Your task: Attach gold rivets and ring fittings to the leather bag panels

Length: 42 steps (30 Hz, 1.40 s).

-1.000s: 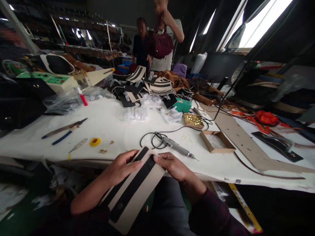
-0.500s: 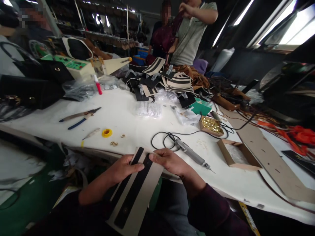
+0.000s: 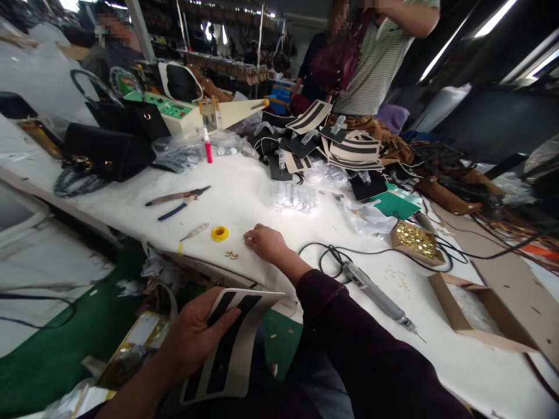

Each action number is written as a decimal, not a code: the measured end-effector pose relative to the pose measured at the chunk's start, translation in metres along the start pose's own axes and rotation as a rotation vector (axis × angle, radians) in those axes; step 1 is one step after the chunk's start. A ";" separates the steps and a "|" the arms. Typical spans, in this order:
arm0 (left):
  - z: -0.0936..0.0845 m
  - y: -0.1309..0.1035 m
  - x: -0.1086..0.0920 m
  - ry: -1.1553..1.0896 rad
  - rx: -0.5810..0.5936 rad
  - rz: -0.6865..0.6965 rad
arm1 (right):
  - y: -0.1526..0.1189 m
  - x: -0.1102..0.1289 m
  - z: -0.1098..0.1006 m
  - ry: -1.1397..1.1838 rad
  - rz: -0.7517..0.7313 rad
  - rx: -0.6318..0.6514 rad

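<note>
My left hand (image 3: pixel 192 331) grips a cream panel with black stripes (image 3: pixel 255 317) by its left side, thumb on top, below the table's front edge. My right hand (image 3: pixel 265 241) is stretched out over the white table, its fingertips pinched on a small gold-coloured metal fitting that shows only partly. Just left of these fingers lie several similar gold fittings (image 3: pixel 231 255). A yellow tape roll (image 3: pixel 219 233) sits a bit farther left. Beside the tape is a small pointed tool (image 3: pixel 194 232).
An electric screwdriver (image 3: pixel 379 294) with a looped black cord lies at right, near a box of gold pieces (image 3: pixel 417 241) and an open cardboard box (image 3: pixel 480 311). Pliers (image 3: pixel 178 202) lie at left. Striped panels (image 3: pixel 353 150) are piled behind. Two people stand across the table.
My right hand has left the striped panel and reached forward to the gold fittings. My left hand still holds the panel, now lower and farther left. The view has shifted left.
</note>
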<state>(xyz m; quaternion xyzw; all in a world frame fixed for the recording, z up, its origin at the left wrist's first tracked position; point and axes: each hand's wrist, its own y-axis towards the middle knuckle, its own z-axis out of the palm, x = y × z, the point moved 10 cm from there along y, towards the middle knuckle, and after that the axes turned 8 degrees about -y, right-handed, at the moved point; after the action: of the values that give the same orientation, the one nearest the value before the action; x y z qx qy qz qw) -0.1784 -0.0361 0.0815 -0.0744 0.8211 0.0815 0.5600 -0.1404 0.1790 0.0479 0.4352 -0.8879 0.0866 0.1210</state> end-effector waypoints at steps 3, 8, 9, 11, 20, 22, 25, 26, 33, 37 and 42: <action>-0.002 0.001 -0.034 0.098 -0.013 0.247 | 0.004 0.001 0.002 -0.009 -0.002 0.010; 0.003 -0.010 -0.075 0.287 -0.009 0.671 | -0.019 -0.004 -0.015 0.061 0.047 -0.042; 0.006 -0.013 -0.078 0.332 0.009 0.717 | -0.030 -0.008 -0.021 0.172 0.075 -0.064; 0.012 -0.018 -0.081 0.411 0.052 0.774 | -0.059 -0.016 -0.031 0.552 0.146 -0.107; 0.041 -0.037 -0.105 0.529 0.117 0.929 | -0.203 -0.011 -0.047 1.394 0.291 -0.063; 0.050 -0.041 -0.113 0.528 0.124 0.964 | -0.224 -0.008 -0.050 1.386 0.295 -0.061; 0.063 -0.047 -0.124 0.523 0.136 1.011 | -0.245 -0.006 -0.058 1.326 0.269 -0.088; 0.067 -0.048 -0.128 0.524 0.139 1.015 | -0.250 -0.005 -0.061 1.300 0.255 -0.100; 0.086 -0.048 -0.143 0.550 0.147 1.017 | -0.272 -0.008 -0.075 1.196 0.173 -0.173; 0.095 -0.047 -0.147 0.558 0.159 1.024 | -0.279 -0.014 -0.073 1.183 0.194 -0.208; 0.101 -0.046 -0.151 0.574 0.158 1.027 | -0.285 -0.017 -0.075 1.163 0.184 -0.303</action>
<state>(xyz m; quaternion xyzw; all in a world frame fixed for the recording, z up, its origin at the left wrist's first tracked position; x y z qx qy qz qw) -0.0222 -0.0549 0.1834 0.3551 0.8743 0.2573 0.2080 0.1066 0.0386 0.1283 0.2161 -0.7128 0.1929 0.6388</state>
